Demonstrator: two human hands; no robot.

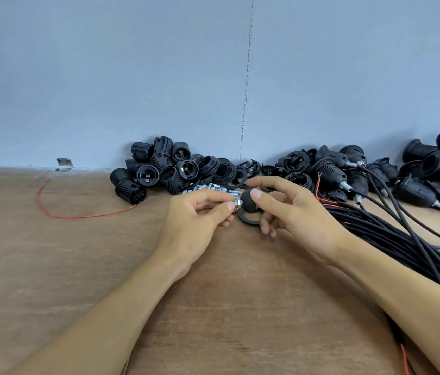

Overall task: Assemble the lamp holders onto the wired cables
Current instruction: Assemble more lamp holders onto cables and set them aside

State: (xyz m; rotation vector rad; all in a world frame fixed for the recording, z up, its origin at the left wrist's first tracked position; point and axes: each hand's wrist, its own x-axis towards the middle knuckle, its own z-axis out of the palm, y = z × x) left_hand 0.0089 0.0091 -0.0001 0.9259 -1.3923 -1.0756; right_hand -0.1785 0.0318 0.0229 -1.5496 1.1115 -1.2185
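Cap [249, 206], mid-frame above the counter [78, 266], looks light, rigid plastic; right hand [294, 212] pinches its dome, a sound hold. Left hand [197, 220] pinches a small, likely slippery metal nipple [236, 204] at its neck.

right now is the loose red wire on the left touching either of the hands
No, the red wire lies on the table, apart from the left hand and the right hand.

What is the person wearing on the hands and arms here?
Nothing visible: the left hand and right hand are bare, with no gloves, rings, watch or wristband. Both forearms are uncovered to the frame's bottom edge, so no sleeves show. Fingernails are short and unpainted.
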